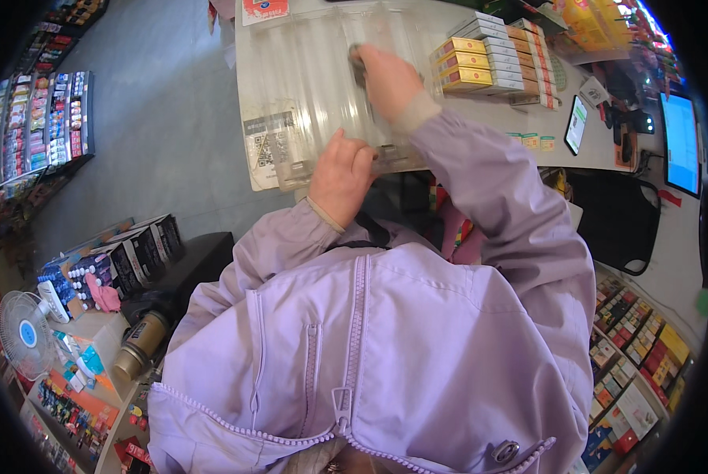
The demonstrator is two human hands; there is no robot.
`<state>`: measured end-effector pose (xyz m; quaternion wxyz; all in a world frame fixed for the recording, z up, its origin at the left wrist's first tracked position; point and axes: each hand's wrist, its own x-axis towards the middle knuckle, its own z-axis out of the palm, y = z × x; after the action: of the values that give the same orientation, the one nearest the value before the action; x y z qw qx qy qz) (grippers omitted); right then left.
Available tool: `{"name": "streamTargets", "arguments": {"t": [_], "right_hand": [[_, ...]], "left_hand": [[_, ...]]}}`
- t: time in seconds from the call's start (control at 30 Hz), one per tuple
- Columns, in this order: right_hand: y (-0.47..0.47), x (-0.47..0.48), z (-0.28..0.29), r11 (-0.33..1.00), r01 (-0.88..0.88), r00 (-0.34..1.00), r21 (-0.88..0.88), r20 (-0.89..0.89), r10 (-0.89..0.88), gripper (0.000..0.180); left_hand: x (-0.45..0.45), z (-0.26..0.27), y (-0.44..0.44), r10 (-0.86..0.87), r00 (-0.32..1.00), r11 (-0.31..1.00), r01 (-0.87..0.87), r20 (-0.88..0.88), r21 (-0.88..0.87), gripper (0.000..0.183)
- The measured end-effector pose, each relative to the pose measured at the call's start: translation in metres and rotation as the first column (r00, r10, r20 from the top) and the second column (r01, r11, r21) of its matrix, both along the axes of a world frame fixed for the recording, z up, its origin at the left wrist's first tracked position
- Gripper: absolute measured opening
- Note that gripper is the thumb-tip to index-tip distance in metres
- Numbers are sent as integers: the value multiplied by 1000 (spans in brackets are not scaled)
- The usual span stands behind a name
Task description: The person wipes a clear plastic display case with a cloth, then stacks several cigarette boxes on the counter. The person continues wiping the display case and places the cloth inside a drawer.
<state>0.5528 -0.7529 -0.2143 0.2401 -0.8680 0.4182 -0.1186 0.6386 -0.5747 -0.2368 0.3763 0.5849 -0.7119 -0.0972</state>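
A transparent plastic rack (321, 83) with long parallel channels lies on the white counter in front of me. My left hand (345, 178) is at its near edge, fingers curled over the rim and seemingly holding it. Over the rack's right-hand channels, my right hand (389, 80) grips a dark, crumpled piece that looks like a cloth (358, 64). Most of this cloth is hidden under the fingers, and the hand is slightly blurred. A sheet with a printed code (263, 148) shows at the rack's left side.
Stacked cigarette packs (490, 59) stand just right of the rack. Farther right are a phone (576, 125) and a lit monitor (681, 142). A black chair (614, 219) sits by the counter. Behind on the left are a fan (27, 335) and a thermos flask (140, 343).
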Motion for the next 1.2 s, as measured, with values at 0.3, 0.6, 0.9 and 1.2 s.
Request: {"name": "streamTargets", "arguments": {"t": [0.3, 0.6, 0.9, 1.2], "right_hand": [[32, -8, 27, 961, -205, 976, 186, -35, 215, 26], [-54, 54, 0, 692, -487, 855, -533, -451, 254, 10], [32, -1, 28, 680, -705, 630, -203, -619, 469, 16], [-25, 27, 47, 743, -589, 792, -316, -410, 454, 23]], "left_hand": [[27, 20, 22, 85, 987, 996, -89, 134, 26, 58], [4, 13, 7, 34, 983, 998, -24, 181, -60, 33], [0, 9, 7, 108, 984, 990, -93, 142, -106, 16], [-1, 6, 8, 76, 986, 997, -70, 146, -43, 22]]}}
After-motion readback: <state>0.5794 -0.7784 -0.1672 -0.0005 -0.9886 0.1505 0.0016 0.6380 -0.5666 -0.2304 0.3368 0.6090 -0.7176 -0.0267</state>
